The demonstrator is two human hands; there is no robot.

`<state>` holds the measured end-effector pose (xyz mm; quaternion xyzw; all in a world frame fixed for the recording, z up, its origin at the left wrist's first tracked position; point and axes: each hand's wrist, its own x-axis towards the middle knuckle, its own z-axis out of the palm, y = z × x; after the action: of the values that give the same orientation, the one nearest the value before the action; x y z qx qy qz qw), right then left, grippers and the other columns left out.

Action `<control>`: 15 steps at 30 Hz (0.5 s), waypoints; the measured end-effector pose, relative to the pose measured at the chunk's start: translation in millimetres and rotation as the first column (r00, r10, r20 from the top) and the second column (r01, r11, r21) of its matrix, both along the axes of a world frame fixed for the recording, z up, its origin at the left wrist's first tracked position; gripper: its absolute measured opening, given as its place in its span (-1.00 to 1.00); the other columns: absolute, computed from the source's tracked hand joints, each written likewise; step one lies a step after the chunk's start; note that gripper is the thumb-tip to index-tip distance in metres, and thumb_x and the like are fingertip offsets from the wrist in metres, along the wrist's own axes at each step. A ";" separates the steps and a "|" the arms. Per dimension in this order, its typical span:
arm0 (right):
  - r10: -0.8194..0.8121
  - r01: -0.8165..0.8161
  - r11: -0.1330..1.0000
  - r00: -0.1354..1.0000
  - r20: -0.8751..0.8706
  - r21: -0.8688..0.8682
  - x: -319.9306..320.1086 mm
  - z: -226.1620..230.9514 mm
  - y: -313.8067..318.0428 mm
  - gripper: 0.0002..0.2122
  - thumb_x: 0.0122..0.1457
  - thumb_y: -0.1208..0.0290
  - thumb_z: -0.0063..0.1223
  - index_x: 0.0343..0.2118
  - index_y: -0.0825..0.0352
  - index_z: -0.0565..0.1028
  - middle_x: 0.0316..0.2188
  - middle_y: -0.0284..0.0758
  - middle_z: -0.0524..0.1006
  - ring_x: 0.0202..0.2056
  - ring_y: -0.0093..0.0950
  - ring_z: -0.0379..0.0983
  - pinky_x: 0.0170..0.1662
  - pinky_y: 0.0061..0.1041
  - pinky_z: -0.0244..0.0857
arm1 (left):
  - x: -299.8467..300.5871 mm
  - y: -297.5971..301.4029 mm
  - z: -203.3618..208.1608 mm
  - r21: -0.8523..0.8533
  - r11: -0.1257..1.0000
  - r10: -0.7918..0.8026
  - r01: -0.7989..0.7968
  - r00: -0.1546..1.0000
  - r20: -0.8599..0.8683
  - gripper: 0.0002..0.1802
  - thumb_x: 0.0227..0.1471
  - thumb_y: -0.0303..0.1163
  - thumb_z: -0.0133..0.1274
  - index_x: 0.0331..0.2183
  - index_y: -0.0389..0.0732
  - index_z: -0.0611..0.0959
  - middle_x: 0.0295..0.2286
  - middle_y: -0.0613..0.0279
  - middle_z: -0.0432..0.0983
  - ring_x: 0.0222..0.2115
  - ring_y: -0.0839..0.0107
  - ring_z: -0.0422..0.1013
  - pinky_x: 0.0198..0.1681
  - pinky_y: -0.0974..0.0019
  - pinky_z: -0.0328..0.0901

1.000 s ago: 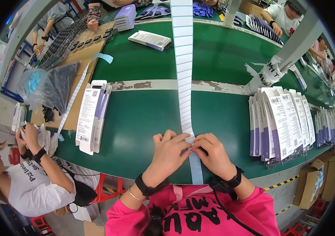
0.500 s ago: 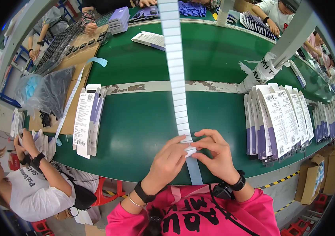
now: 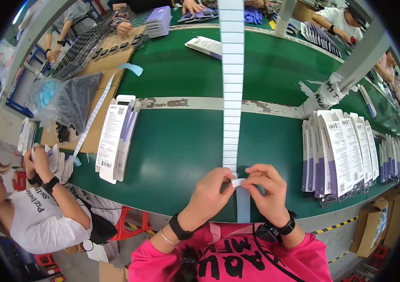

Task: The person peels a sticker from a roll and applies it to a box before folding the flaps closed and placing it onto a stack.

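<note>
A long strip of white labels on light blue backing (image 3: 233, 94) hangs down from the top of the view to my hands, and bare blue backing (image 3: 243, 204) runs on below them to the table's near edge. Between my fingertips a small white label (image 3: 238, 182) stands up and curls away from the strip. My left hand (image 3: 213, 193) pinches at the label strip on its left side, thumb and forefinger close to the label. On the other side my right hand (image 3: 268, 191) closes its thumb and forefinger on the label's edge, other fingers curled above.
Flat white-and-purple cartons lean in a stack (image 3: 115, 141) at left and a larger row (image 3: 343, 155) at right. A metal post (image 3: 326, 91) rises at right. Another label strip (image 3: 97, 108) lies over cardboard. A person (image 3: 40, 207) sits at left; others work across the table.
My left fingers have gone from lying across the strip to a pinch. The label now stands up off the strip between both hands. The whole view has shifted slightly.
</note>
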<state>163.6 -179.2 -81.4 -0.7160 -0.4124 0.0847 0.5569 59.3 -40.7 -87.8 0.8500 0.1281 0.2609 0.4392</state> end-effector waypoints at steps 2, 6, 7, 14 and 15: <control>0.004 -0.004 1.000 0.999 -0.034 -0.004 0.5 -0.5 0.2 -0.79 -0.13 0.77 0.19 -0.38 0.40 0.58 -0.20 -0.26 0.46 -0.35 -0.52 0.47 -0.28 -0.60 0.36 | 1.6 0.1 0.5 0.059 0.997 -0.047 0.045 0.999 0.025 -0.72 -0.17 -0.65 0.19 -0.34 -0.29 0.48 -0.44 0.14 0.53 -0.43 0.29 0.55 -0.39 0.36 0.41; -0.008 0.005 1.000 0.991 -0.132 -0.025 0.7 0.9 0.0 -0.81 -0.14 0.79 0.17 -0.41 0.42 0.57 -0.21 -0.24 0.47 -0.28 -0.52 0.46 -0.26 -0.60 0.35 | 3.2 -1.9 -0.7 -0.011 0.999 -0.043 0.043 0.999 0.022 -0.67 -0.18 -0.66 0.17 -0.30 -0.26 0.46 -0.44 0.16 0.51 -0.41 0.29 0.54 -0.37 0.33 0.41; -0.003 0.002 1.000 0.997 -0.082 -0.015 -0.1 0.7 -1.1 -0.81 -0.14 0.80 0.17 -0.42 0.42 0.56 -0.22 -0.24 0.47 -0.27 -0.50 0.45 -0.24 -0.59 0.34 | 3.0 -1.9 -1.0 -0.011 0.999 -0.040 0.040 0.999 0.021 -0.67 -0.18 -0.66 0.17 -0.30 -0.26 0.46 -0.44 0.16 0.51 -0.41 0.29 0.54 -0.37 0.33 0.41; 0.073 -0.044 0.988 0.978 -0.195 0.149 12.6 8.8 -7.3 -0.86 -0.08 0.74 0.15 -0.47 0.38 0.47 -0.33 -0.26 0.53 -0.29 -0.43 0.44 -0.21 -0.52 0.29 | 1.4 25.0 20.2 -0.034 0.997 -0.066 0.062 0.991 -0.120 -0.67 -0.20 -0.56 0.19 -0.30 -0.22 0.49 -0.31 0.12 0.51 -0.24 0.18 0.45 -0.21 0.21 0.35; 0.111 -0.071 0.982 0.968 -0.227 0.178 16.9 9.8 -12.3 -0.85 -0.02 0.75 0.08 -0.42 0.37 0.43 -0.38 -0.26 0.50 -0.34 -0.46 0.39 -0.21 -0.53 0.25 | -0.3 41.3 30.5 0.028 0.991 -0.125 0.127 0.990 -0.069 -0.68 -0.21 -0.53 0.19 -0.30 -0.20 0.51 -0.28 0.12 0.50 -0.18 0.11 0.39 -0.11 0.14 0.30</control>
<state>180.5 -191.4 -71.5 -0.6316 -0.3815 0.1596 0.6558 59.0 0.6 -57.3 0.8718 0.0847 0.2059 0.4362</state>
